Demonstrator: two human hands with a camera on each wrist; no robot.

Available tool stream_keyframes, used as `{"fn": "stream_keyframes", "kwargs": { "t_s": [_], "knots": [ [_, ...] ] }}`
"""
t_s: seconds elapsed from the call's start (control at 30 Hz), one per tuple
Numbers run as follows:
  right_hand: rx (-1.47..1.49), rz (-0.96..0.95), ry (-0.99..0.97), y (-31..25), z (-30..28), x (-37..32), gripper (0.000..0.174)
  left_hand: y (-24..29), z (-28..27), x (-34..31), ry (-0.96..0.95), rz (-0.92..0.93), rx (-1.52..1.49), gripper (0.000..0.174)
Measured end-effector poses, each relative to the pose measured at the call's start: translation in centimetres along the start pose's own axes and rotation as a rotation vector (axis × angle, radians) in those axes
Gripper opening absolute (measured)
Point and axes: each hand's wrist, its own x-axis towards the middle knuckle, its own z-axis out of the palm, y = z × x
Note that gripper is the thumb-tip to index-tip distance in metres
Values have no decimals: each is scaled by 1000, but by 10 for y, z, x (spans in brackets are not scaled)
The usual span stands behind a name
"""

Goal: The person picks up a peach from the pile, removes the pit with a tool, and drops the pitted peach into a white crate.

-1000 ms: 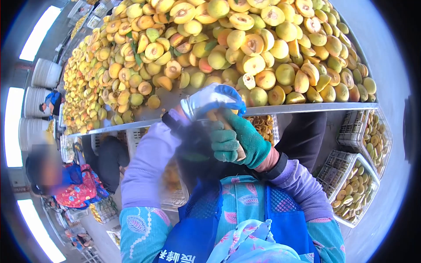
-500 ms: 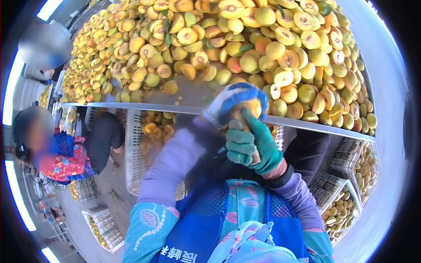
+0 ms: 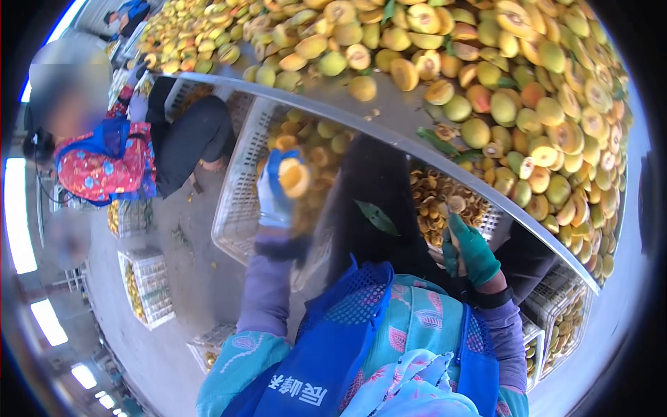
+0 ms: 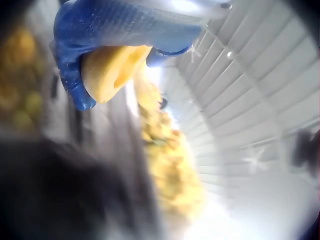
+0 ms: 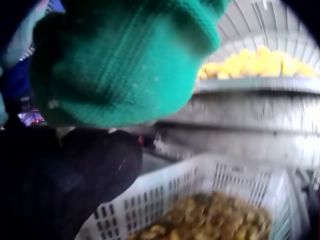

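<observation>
My left hand (image 3: 276, 198), in a white and blue glove, holds a yellow peach half (image 3: 294, 178) over a white crate (image 3: 235, 181) of peach halves. In the left wrist view, blue-coated fingers (image 4: 75, 75) curl round the peach half (image 4: 110, 72), and its hollow shows. My right hand (image 3: 476, 254), in a green glove, grips a wooden-handled tool (image 3: 461, 267) beside a crate (image 3: 490, 224) of brown pits (image 3: 434, 201). The glove covers most of the handle. From the right wrist, the back of the green glove (image 5: 125, 65) hides what the fingers hold.
A metal-edged table (image 3: 389, 142) heaped with peaches (image 3: 531, 118) runs across the front. A leaf (image 3: 377, 217) lies on my dark trouser leg. Another person (image 3: 104, 163) sits at the left. More crates (image 3: 147, 288) stand on the floor at left and right.
My hands were together at the table edge and have parted. The left hand has moved left with the peach half; the right has moved right and down. The head view has turned left.
</observation>
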Motion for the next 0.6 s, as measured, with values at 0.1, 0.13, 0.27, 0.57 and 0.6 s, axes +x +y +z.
{"fn": "stream_keyframes", "kwargs": {
  "t_s": [0.1, 0.13, 0.27, 0.57, 0.6],
  "knots": [
    [202, 204, 88, 9, 1, 20, 47, -43, -146, 27, 270, -63, 260, 41],
    [203, 212, 104, 10, 4, 25, 47, -45, -154, 29, 327, -81, 450, 42],
    [1, -18, 248, 14, 9, 44, 46, -130, -172, 60, 258, -35, 1854, 62],
    [428, 22, -9, 14, -15, 51, 42, -3, -77, 48, 124, 58, 1615, 31],
    [276, -43, 26, 9, -9, 43, 41, -19, -76, 63, 278, 604, 1410, 26]
  ]
}}
